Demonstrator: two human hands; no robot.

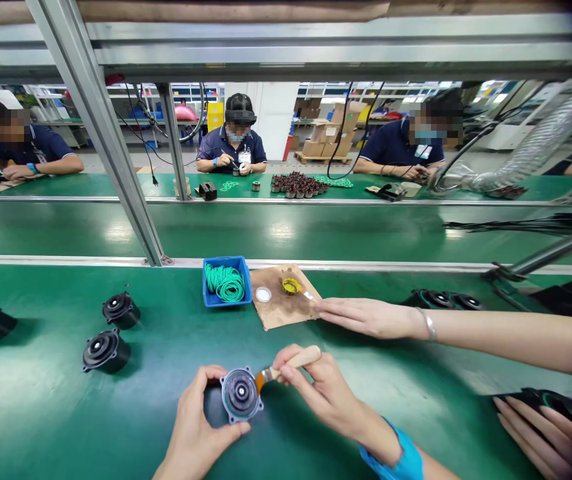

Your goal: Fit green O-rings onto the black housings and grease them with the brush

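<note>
My left hand [193, 420] is closed around a round black motor housing [240, 395] with screw lugs on its rim, thumb below and fingers above. Between the fingers of my right hand [325, 395] is a small paintbrush [307, 357] with a pale wooden handle. Its amber bristles touch the right side of the housing's rim. Beyond both hands lies a stained cardboard sheet [279, 315]. On it are a small dish of yellow liquid [291, 287] and a white round lid [263, 294].
Blue bin [227, 303] of green rings [230, 285] stands beside the cardboard. More housings [105, 351] are at left. From the right, a co-worker's hand [366, 317] reaches to the cardboard; another [541, 433] rests on a housing. A metal frame post [116, 147] rises at left.
</note>
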